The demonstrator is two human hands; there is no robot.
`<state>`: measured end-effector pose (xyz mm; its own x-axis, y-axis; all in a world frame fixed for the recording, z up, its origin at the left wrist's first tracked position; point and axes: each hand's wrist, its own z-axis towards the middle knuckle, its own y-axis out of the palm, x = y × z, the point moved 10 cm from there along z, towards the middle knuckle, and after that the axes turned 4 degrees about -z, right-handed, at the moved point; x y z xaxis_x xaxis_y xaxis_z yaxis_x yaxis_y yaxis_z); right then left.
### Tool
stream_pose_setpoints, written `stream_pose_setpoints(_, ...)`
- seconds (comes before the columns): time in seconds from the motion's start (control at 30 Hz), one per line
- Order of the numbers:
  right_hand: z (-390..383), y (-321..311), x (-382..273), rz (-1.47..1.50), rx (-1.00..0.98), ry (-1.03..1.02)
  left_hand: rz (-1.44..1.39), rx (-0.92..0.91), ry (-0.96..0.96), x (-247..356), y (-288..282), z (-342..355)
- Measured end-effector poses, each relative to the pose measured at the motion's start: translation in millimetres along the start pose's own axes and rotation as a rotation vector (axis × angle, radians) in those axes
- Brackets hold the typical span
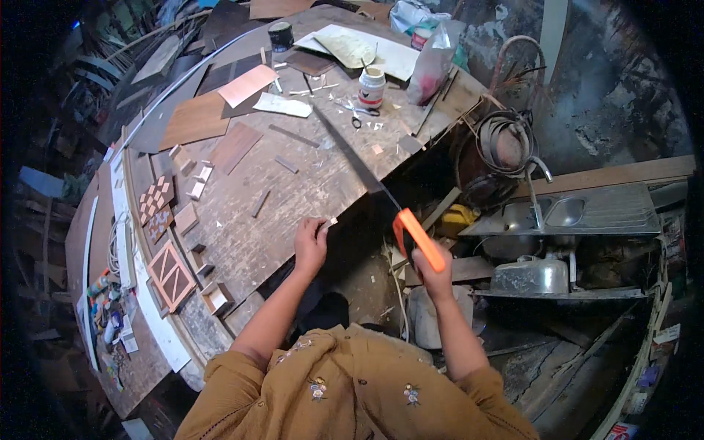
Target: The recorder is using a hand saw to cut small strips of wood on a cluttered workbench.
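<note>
An orange-handled handsaw (352,158) is gripped by its handle in my right hand (434,265), out past the front edge of the workbench. Its blade slants up and leftward, over the bench's edge. My left hand (311,246) is at that same edge, thumb and fingers pinched around a small pale wood piece (333,221). The saw blade is apart from this piece. Short dark wood strips (260,203) lie on the bench beyond my left hand. To the left of it are small open wooden boxes (217,298) and a framed wooden panel with diagonal slats (172,276).
The scuffed workbench (308,194) bears wood sheets (194,121), scissors (357,117), a white glue jar (372,88), a dark can (280,37) and a plastic bag (435,62). Right of me stand a metal sink (565,213) with a curved tap (539,183) and coiled strips (504,139).
</note>
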<state>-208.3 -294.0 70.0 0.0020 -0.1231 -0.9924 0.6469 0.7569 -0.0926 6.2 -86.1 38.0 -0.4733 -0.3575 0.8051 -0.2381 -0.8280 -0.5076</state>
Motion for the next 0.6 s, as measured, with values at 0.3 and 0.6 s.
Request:
stream_pose_setpoints(0.3, -44, 4, 19, -0.096, 0.046, 0.071, 0.160, -0.034, 0.060, -8, 60, 77)
stream_pose_setpoints(0.6, -29, 11, 43, -0.120, 0.034, 0.113, 0.172, -0.006, 0.059, -21, 80, 88)
